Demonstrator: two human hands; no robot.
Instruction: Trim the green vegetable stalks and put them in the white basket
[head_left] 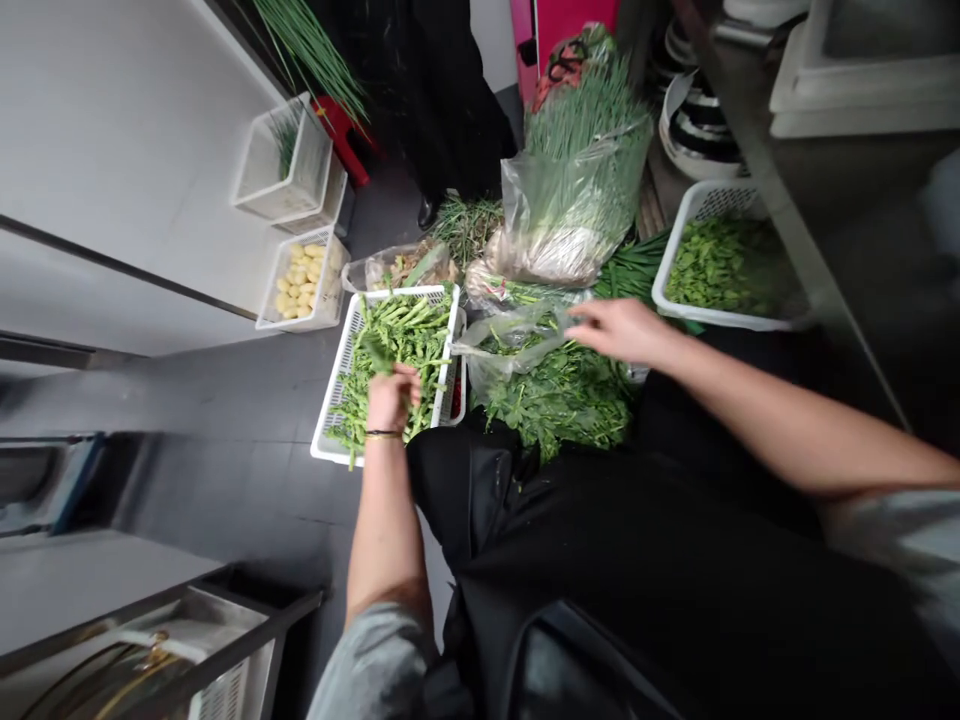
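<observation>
My left hand (391,396) is over a white plastic basket (321,440) of green vegetable stems (405,325). Its fingers are curled round a blurred leafy green sprig (377,354). My right hand (619,330) reaches in from the right with fingers slightly apart, and nothing shows in them. Just beyond its fingertips is a clear plastic bag (517,350); whether they touch it I cannot tell. Loose leafy greens (559,400) spill from the bag in front of my lap.
Bundled scallions in plastic (581,180) lie behind the bag. A basket of chopped greens (720,265) stands at right, below a metal counter (832,250). At left are a basket of peeled potatoes (300,280) and stacked white bins (274,165). A person's dark-trousered legs (450,100) stand behind.
</observation>
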